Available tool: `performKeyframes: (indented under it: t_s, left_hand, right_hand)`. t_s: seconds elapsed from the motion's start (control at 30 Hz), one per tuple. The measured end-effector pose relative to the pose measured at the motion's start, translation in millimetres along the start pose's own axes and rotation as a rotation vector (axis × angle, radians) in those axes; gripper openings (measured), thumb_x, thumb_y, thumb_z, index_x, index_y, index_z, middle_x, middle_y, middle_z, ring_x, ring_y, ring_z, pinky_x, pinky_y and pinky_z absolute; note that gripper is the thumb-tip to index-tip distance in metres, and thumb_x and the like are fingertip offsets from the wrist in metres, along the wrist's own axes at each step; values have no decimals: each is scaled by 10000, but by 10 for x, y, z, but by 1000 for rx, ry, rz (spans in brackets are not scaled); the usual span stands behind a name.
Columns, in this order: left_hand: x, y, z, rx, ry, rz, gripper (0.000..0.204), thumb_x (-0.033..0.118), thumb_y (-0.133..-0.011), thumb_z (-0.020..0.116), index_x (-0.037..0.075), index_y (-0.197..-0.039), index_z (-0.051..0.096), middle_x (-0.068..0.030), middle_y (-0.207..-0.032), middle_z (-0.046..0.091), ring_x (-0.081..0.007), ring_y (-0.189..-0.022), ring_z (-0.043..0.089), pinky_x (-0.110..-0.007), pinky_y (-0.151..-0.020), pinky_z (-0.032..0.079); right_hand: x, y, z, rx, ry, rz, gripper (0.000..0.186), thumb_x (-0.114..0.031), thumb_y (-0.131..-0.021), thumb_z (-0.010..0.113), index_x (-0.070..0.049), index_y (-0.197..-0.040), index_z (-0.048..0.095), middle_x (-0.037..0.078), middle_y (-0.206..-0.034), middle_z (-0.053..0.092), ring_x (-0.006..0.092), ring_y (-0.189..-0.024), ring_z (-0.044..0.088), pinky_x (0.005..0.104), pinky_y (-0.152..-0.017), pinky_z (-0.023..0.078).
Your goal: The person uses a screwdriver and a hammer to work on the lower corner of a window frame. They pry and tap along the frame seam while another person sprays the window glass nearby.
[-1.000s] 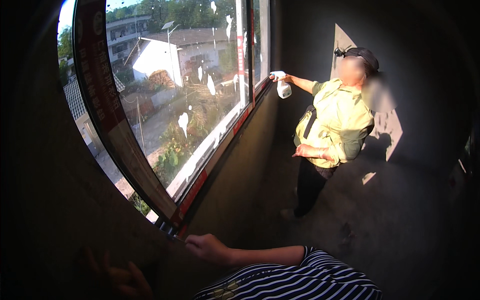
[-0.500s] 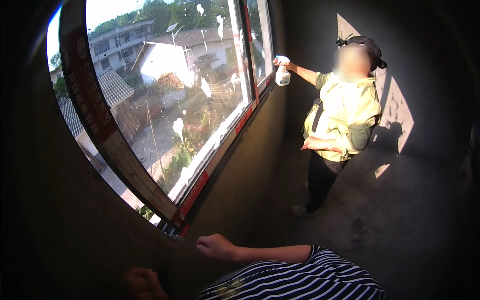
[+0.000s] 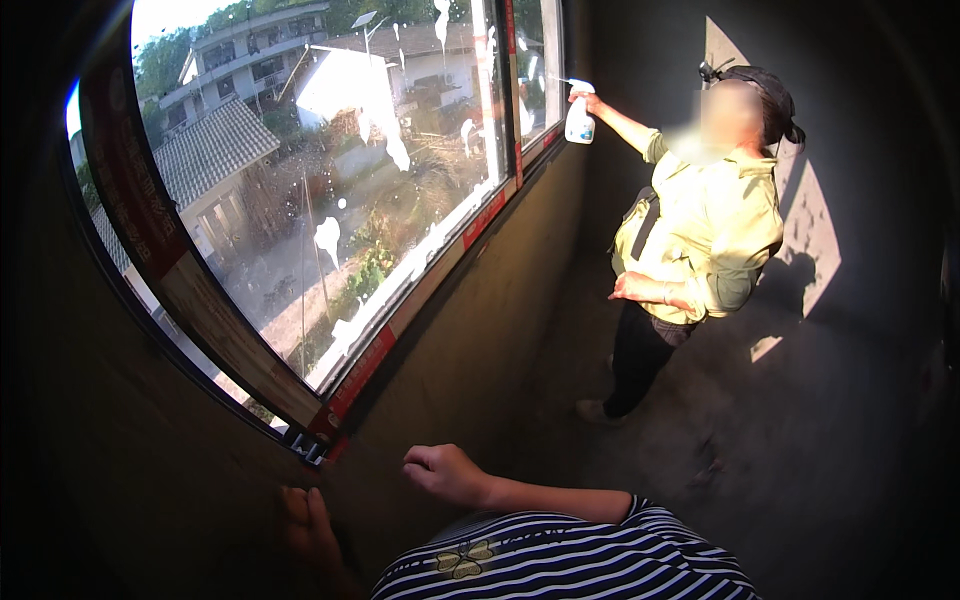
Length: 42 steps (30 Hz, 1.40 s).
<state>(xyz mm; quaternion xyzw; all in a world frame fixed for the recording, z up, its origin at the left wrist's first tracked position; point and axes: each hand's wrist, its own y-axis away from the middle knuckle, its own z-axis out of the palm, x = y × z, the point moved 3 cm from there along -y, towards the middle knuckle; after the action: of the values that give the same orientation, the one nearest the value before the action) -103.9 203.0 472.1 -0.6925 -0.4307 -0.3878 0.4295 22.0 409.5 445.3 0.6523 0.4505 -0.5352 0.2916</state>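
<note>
**Q:** Start at the left. What's there?
**A:** Window post (image 3: 150,230), wrapped in red and pale film. Then the glass (image 3: 250,290), sunlit. My left hand (image 3: 312,525) sits in shadow below the post's foot, apart from it, a couple of fingers pointing up. Too dark to tell how far open, or whether it grips anything.

**Q:** Next along?
**A:** White foam (image 3: 327,240) on the glass, in blobs and drips, more higher up. Below the pane, the red-taped lower rail (image 3: 365,375). Then my right hand (image 3: 445,472), out in front of my striped shirt (image 3: 560,550), clear of the rail. Fingers curled in, loosely closed; nothing pokes out. Cannot tell if something small is inside.

**Q:** Far right?
**A:** Spray bottle (image 3: 580,125), white, upright in a co-worker's hand (image 3: 590,102), nozzle toward the narrower far pane (image 3: 540,65). Co-worker in a yellow jacket (image 3: 710,215), facing the window.

**Q:** Which step, then?
**A:** My reading: wetting the glass with cleaner, the co-worker spraying. No wiping visible.

**Q:** And your next move?
**A:** Would call for a cloth or squeegee, I judge, and a reach up to the foam before it runs onto the rail.
</note>
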Motion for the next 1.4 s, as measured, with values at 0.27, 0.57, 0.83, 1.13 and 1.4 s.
performKeyframes:
  t_s: [0.27, 0.57, 0.83, 1.13, 1.4]
  left_hand:
    - [-10, 124, 149, -45, 13, 41, 59, 101, -948, 571, 55, -919, 548, -7, -793, 491, -81, -689, 481, -237, -615, 403]
    - [-295, 145, 112, 58, -82, 57, 86, 132, -970, 559, 50, -988, 573, -57, -870, 543, -136, -799, 550, -265, -714, 460]
    - [-377, 79, 129, 140, -23, 146, 138, 182, -979, 570, 57, -1028, 600, -72, -888, 583, -151, -831, 576, -268, -759, 480]
    - [-705, -89, 202, 194, 227, 100, 117, 123, -948, 609, 41, -1030, 620, -41, -872, 584, -104, -816, 583, -238, -705, 499]
    - [-509, -128, 75, 106, 5, 242, 34, 70, -928, 607, 37, -937, 603, -30, -781, 530, -94, -733, 553, -224, -649, 483]
  right_hand:
    - [141, -31, -57, -24, 16, -60, 209, -175, -918, 588, 0, -1011, 656, 192, -879, 682, 328, -803, 672, 382, -724, 526]
    - [136, -45, -101, -86, 281, -92, 174, -150, -927, 583, -24, -1014, 666, 152, -1019, 652, 286, -903, 647, 349, -763, 518]
    - [178, -32, -95, -68, 215, 74, 185, -138, -920, 592, 6, -1026, 636, 165, -890, 669, 286, -794, 658, 358, -720, 520]
    - [181, -17, -222, 21, 51, 146, 171, -159, -944, 610, 5, -984, 635, 47, -772, 627, 81, -696, 552, 247, -627, 463]
    - [203, -79, -178, -24, 63, 147, 167, -153, -948, 610, 1, -1006, 635, 24, -808, 628, 74, -741, 554, 236, -675, 467]
